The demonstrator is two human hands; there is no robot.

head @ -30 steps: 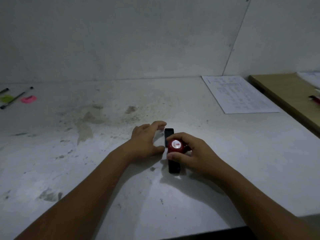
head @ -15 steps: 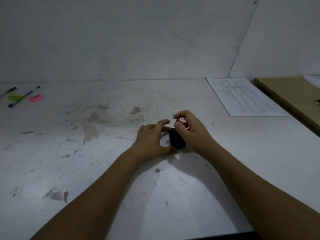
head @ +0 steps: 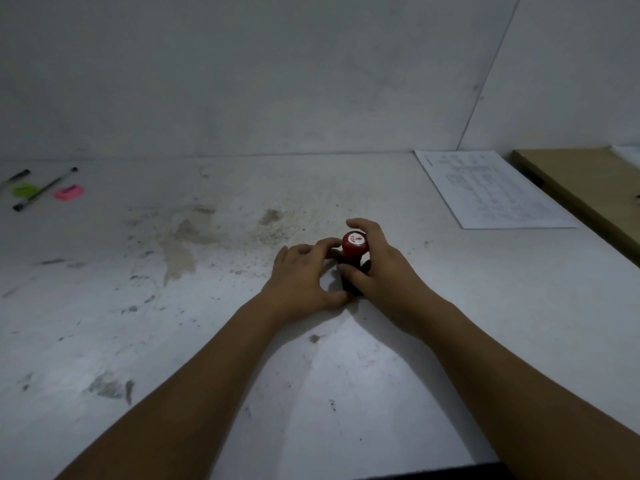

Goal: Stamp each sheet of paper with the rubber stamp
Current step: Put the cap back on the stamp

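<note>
Head view: got the rubber stamp standing upright mid-table, axis straight up, glossy red round knob with a white TOP label. Wrapped in the right hand, fingers and thumb curled round knob and neck. Left hand pinching the dark pad underneath, thumb and index at either end, probably steadying it. Printed sheet of paper flat, well off to the far right, so nearer the right hand. Scuffed, stained white table.
</note>
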